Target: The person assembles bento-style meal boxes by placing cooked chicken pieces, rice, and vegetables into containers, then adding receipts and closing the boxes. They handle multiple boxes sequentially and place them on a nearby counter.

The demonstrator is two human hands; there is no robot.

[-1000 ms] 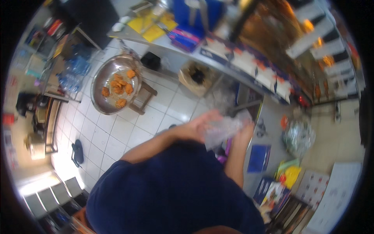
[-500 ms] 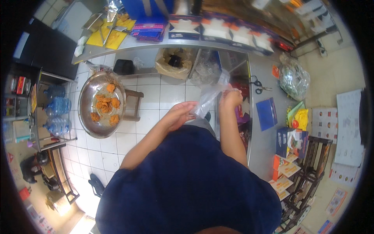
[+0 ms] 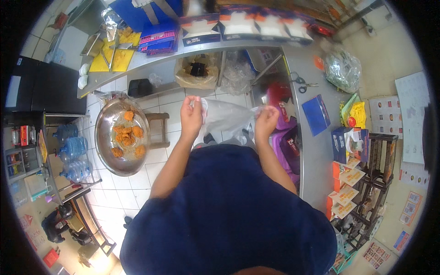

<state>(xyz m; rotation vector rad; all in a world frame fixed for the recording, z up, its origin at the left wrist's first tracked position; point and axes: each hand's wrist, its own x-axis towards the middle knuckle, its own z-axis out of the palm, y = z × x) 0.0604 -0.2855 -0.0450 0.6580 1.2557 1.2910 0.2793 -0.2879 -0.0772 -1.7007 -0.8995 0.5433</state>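
A translucent plastic bag (image 3: 227,118) is stretched sideways in front of my body, above the floor. My left hand (image 3: 191,114) pinches its wider left end between thumb and fingers. At the other side my right hand (image 3: 266,123) grips the narrower, gathered end. Both hands are closed on the plastic, and the bag looks thin and flat, with nothing visible inside it. The fingertips behind the plastic are partly hidden.
Left of me, a large metal basin (image 3: 103,153) with several fried chicken pieces (image 3: 123,135) stands by a wooden stool (image 3: 159,130). Steel counters run ahead and right, bearing open food boxes (image 3: 200,31), scissors (image 3: 302,84) and a blue folded carton (image 3: 316,114). A lined bin (image 3: 181,78) sits below.
The bag has swung from a slanted, bunched shape to a wide, level stretch. My left hand has moved up and left; my right hand is slightly lower. The view has shifted a little.
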